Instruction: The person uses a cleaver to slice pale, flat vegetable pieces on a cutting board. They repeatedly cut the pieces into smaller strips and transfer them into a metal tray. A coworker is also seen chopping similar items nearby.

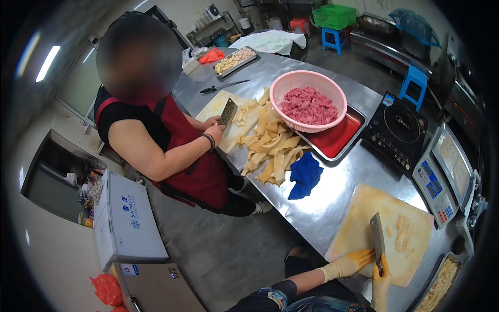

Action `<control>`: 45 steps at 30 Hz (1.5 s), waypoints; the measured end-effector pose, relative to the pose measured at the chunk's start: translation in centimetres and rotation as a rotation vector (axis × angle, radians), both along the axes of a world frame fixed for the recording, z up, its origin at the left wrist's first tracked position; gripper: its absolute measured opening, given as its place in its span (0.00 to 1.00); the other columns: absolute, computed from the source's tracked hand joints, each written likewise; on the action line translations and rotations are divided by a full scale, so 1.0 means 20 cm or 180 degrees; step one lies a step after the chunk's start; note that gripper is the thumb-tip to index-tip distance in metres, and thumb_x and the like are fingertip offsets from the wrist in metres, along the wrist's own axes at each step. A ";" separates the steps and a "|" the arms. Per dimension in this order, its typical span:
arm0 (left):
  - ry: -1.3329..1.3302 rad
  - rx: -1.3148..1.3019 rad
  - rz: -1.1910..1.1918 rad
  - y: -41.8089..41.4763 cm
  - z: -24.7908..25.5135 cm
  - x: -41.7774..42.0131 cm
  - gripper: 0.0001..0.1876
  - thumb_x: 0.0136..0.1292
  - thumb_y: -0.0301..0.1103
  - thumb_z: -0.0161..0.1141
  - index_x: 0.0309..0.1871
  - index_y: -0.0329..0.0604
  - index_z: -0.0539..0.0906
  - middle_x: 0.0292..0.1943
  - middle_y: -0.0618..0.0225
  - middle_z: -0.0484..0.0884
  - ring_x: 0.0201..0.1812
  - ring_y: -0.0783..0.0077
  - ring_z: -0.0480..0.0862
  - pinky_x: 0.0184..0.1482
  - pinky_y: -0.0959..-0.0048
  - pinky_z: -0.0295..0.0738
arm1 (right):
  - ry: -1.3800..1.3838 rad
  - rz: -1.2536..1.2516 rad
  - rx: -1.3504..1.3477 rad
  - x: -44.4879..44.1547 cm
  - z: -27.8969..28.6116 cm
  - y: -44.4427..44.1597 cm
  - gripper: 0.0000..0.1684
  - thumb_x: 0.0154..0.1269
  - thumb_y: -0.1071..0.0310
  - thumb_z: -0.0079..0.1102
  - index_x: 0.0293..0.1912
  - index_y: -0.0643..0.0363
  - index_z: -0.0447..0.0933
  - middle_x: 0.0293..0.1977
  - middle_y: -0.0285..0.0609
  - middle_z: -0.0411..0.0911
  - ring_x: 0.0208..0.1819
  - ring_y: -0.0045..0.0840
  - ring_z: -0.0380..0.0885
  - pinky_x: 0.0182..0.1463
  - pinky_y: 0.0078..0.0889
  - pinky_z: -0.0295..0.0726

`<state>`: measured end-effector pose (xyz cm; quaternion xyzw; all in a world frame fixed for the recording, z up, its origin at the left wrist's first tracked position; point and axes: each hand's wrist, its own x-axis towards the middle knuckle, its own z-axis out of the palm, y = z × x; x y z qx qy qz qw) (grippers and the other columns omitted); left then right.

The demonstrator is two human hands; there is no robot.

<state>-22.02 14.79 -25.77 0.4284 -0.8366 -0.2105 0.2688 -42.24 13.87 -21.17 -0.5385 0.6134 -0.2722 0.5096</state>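
Observation:
My right hand [382, 272], in a pale glove with yellow-stained fingers, grips the handle of a cleaver [377, 234]. Its blade points away from me over a stained white cutting board [351, 230]. My left hand [353, 263], gloved the same way, lies with outstretched fingers at the board's near edge, close beside the cleaver's handle end. Nothing shows in that hand; whether its fingertips touch the cleaver is unclear. A small heap of pale cut strips [402, 233] rests on the board, right of the blade.
Across the table [241, 163], a co-worker [187, 156] holds another cleaver [228, 113]. Between us are pale hide-like strips [273, 144], a blue cloth [306, 175] and a pink basket [278, 87] of cut meat. An induction cooker [401, 117], scale [432, 191] and strip-filled tray [440, 279] stand right.

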 end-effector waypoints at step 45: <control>-0.0126 -0.0725 0.0079 0.01 -0.13 -0.02 0.22 0.66 0.31 0.51 0.61 0.31 0.78 0.62 0.50 0.78 0.71 0.51 0.73 0.73 0.59 0.67 | 0.0226 -0.0247 -0.0418 -0.08 0.00 0.30 0.35 0.60 0.79 0.65 0.69 0.57 0.74 0.26 0.28 0.67 0.25 0.13 0.59 0.28 0.20 0.62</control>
